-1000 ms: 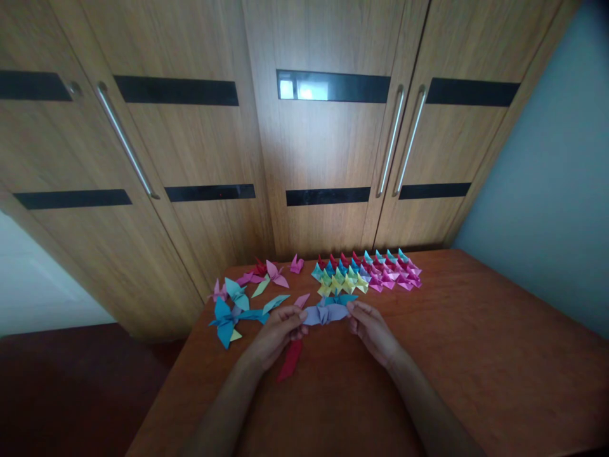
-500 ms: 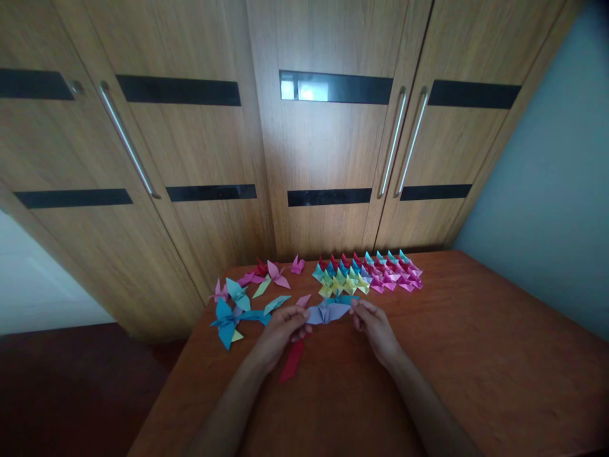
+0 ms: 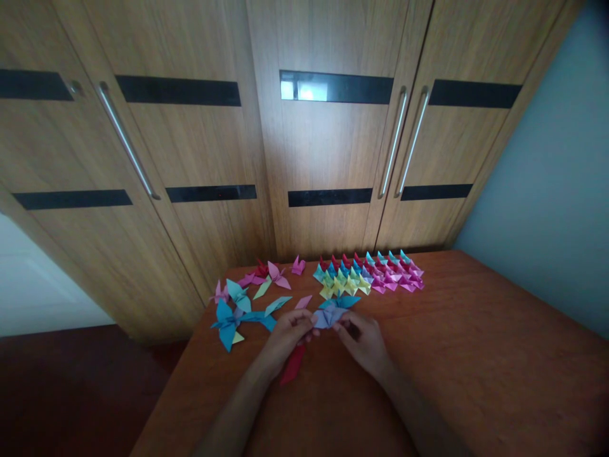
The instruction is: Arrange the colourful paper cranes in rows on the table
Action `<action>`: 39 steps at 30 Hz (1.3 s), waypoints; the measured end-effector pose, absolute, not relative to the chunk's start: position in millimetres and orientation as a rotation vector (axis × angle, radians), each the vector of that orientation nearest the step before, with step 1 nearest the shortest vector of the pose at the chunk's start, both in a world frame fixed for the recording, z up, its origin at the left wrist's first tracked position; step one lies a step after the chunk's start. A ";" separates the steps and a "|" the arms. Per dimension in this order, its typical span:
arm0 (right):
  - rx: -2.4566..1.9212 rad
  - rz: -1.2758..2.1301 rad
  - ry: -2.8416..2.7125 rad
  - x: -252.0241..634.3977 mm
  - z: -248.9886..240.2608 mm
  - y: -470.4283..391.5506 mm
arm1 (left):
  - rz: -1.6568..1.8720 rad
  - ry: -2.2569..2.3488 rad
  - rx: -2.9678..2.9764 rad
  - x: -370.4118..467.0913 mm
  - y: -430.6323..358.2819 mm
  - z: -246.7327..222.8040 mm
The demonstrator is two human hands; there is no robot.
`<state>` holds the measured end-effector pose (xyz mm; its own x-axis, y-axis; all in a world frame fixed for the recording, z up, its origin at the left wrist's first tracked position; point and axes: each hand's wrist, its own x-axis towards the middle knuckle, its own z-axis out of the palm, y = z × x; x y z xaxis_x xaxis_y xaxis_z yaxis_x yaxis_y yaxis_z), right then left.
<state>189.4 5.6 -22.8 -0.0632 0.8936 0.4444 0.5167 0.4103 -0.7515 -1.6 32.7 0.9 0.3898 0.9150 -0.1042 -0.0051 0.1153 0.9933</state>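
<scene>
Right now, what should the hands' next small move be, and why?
Probably, the right hand should press the right side of the lavender folded-paper piece slightly inward while the left hand steadies the other side. Both hands' fingertips are at its opposite sides, and it looks more spread out than the compact, multicoloured folded-paper pieces in rows behind it.

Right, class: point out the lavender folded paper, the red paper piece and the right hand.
Lavender folded paper (image 3: 328,316), head view: its folded middle.
Red paper piece (image 3: 292,366), head view: its exposed part.
Right hand (image 3: 365,343), head view: back of the hand.
</scene>
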 end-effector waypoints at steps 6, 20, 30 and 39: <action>-1.280 0.304 -1.712 194.6 -24.2 8.1 | 0.820 0.983 1.318 1.9 27.6 6.2; -2.127 -0.130 -1.684 282.4 -26.7 11.2 | 0.780 0.949 1.306 0.5 28.9 7.1; -2.330 -0.033 -1.823 259.7 -17.7 27.4 | 0.834 1.015 1.295 2.2 25.4 11.5; -2.359 -0.023 -1.800 246.8 -15.4 36.2 | 0.845 1.016 1.337 2.3 24.4 14.4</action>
<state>246.8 36.2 -15.4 0.2694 0.9559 0.1171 0.9585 -0.2545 -0.1283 2.3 24.4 14.4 0.3559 0.9293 -0.0983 0.0728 0.0773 0.9944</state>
